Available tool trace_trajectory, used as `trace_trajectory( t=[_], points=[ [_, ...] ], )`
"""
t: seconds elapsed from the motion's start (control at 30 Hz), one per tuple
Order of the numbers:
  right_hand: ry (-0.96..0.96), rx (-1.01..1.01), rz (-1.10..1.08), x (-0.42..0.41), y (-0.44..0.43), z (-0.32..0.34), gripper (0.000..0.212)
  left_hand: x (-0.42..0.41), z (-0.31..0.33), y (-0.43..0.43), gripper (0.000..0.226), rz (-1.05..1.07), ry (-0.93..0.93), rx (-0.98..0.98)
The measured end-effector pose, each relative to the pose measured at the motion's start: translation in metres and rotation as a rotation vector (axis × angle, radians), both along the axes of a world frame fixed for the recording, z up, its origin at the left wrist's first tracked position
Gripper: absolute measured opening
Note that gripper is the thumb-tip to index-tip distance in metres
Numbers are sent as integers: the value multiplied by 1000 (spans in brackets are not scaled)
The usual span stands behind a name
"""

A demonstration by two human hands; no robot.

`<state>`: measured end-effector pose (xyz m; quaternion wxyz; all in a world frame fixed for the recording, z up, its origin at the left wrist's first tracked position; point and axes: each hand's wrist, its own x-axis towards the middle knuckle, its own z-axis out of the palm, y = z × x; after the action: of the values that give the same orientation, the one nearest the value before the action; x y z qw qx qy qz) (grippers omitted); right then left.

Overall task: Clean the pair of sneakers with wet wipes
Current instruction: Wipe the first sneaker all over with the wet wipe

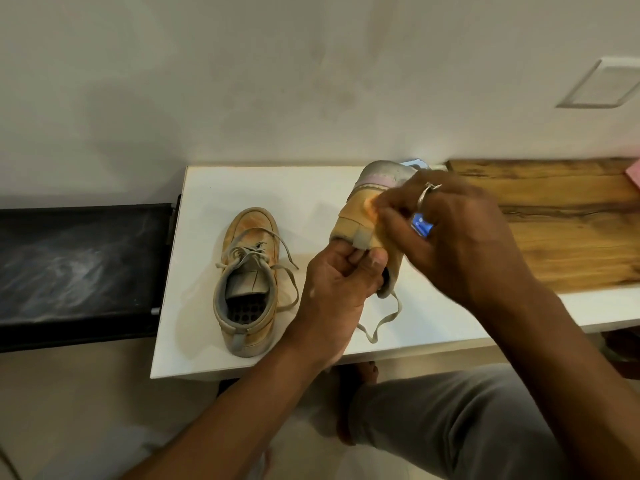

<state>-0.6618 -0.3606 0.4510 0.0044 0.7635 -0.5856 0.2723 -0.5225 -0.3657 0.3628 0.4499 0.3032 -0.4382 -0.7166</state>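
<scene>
Left hand [332, 292] gripped the raised sneaker [360, 216] by its heel while the right hand [446, 230] pinched a wet wipe [373, 212] against its side; a steady brace and short, firm strokes would likely serve best. Blur left the wipe a mere orange smear, and the second sneaker [246, 282] sat on the tabletop [214, 188] at the left hand's 9 o'clock.

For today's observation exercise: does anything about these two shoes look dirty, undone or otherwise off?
Yes. The resting sneaker has blotchy orange staining across its toe and its laces sprawl untied. The held sneaker, gripped at the heel by the left hand, trails a loose lace onto the white table.
</scene>
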Motion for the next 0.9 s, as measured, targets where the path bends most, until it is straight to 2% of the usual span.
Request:
trace_trajectory(
  t=[0.1,0.2,0.33,0.47,0.6,0.73,0.9],
  points=[
    [-5,18,80,4,4,-4,19,2,1,0,51,9,19,9],
    [-41,-31,-15,-2,-1,-3,20,2,3,-1,45,-6,-15,-5],
    [30,-15,65,6,4,-6,20,1,2,0,50,3,13,5],
    [27,-88,-63,-2,0,0,23,0,3,1,39,-5,-34,-4],
    [34,-11,90,3,6,-6,21,2,3,2,52,9,18,13],
    [17,-98,-43,-7,0,-5,19,0,4,0,29,3,-27,-8],
    [-26,-62,83,-2,4,-12,17,2,3,1,27,10,51,16]
  ],
)
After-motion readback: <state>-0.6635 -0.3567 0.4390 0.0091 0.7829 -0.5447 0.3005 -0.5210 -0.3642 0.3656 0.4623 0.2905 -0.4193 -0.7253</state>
